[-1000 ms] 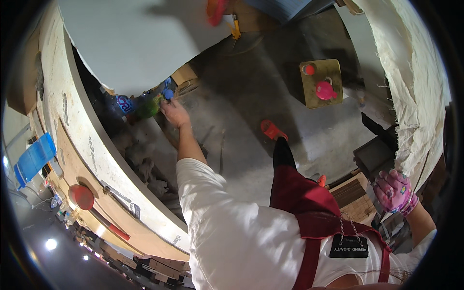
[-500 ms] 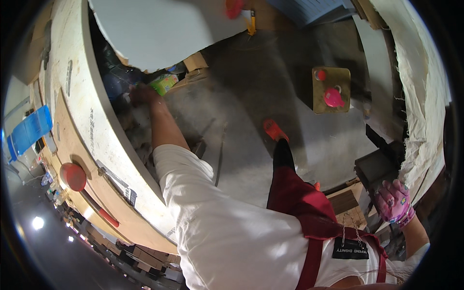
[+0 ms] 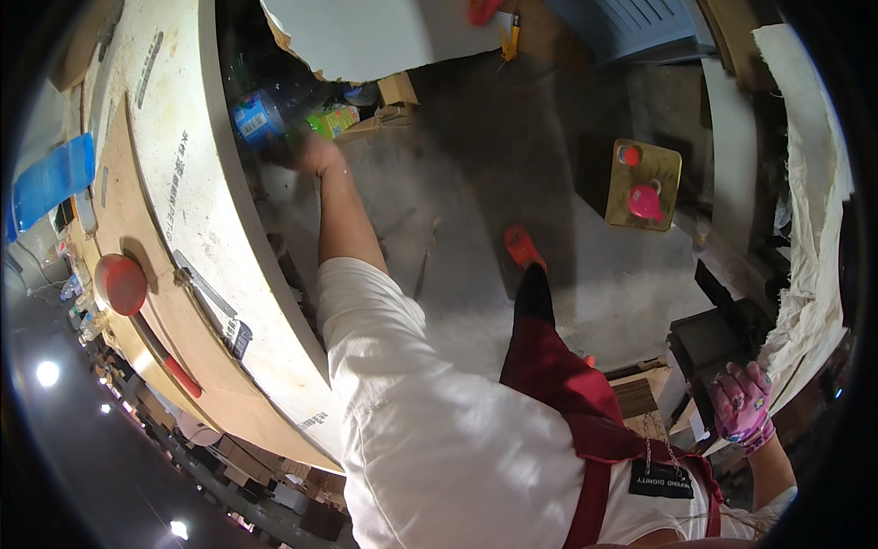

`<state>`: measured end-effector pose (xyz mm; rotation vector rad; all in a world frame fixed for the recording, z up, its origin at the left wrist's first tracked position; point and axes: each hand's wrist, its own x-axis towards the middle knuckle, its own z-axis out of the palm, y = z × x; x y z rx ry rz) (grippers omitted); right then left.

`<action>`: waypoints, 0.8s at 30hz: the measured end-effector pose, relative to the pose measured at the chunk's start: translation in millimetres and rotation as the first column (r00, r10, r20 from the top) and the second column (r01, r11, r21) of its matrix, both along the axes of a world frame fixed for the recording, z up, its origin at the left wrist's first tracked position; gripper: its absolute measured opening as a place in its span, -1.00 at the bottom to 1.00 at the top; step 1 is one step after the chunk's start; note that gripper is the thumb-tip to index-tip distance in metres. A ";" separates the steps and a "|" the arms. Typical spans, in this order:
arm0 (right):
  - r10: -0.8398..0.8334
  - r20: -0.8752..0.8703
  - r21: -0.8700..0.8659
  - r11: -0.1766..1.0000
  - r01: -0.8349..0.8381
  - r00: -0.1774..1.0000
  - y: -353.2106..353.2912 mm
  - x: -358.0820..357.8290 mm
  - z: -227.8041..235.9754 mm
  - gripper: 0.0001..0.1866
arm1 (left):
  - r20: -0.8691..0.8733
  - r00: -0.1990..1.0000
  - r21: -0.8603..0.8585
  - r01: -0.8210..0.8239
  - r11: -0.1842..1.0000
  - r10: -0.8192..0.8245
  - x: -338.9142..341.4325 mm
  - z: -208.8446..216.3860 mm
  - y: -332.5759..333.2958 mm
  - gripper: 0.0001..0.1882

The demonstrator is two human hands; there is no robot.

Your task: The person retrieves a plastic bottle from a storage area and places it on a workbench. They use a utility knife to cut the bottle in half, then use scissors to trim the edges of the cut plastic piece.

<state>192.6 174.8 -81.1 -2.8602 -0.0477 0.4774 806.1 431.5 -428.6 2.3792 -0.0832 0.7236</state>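
Note:
My bare left arm reaches down beside the white board edge into shadow. At its end my left hand (image 3: 314,154) is dark and smeared, and its fingers cannot be made out. Close by it are a clear plastic bottle with a blue label (image 3: 259,119) and a bright green packet (image 3: 333,122). Whether the hand touches either one, I cannot tell. On the right, my right hand (image 3: 743,407) wears a pink patterned glove. Its fingers are curled beside a black box-like object (image 3: 700,343) and some white cloth (image 3: 809,265); what they grip is hidden.
A long white board (image 3: 197,174) runs along my left, with a red-headed mallet (image 3: 122,285) on the wooden sheet there. A square metal stool (image 3: 621,206) holds a pink item (image 3: 645,202) and a red-topped one. A yellow cutter (image 3: 510,41) lies beyond the grey floor.
The view has shifted, so the bottle and packet appear higher and farther right. More of the blue-labelled bottle shows. My left hand remains near them; my right hand stays by the black object.

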 end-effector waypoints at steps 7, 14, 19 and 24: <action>0.018 -0.042 -0.031 0.999 -0.020 0.999 -0.5 4.4 7.1 -0.69 | -0.091 0.897 -0.383 0.368 0.847 -0.432 -68.0 45.2 -123.2 -0.38; 0.008 0.025 0.003 1.000 -0.009 1.000 2.0 17.3 12.2 -0.70 | -0.407 0.795 -0.209 0.399 0.893 -0.450 -95.9 35.1 -141.8 -0.54; 0.042 0.005 -0.004 0.999 -0.042 0.999 -2.6 18.4 15.0 -0.65 | -0.459 0.772 -0.026 0.483 0.875 -0.440 -112.1 40.7 -144.6 -0.55; 0.029 0.104 0.013 0.999 -0.031 0.994 -5.1 18.2 17.1 -0.67 | -0.446 0.748 -0.068 0.519 0.852 -0.492 -135.9 77.1 -167.3 -0.48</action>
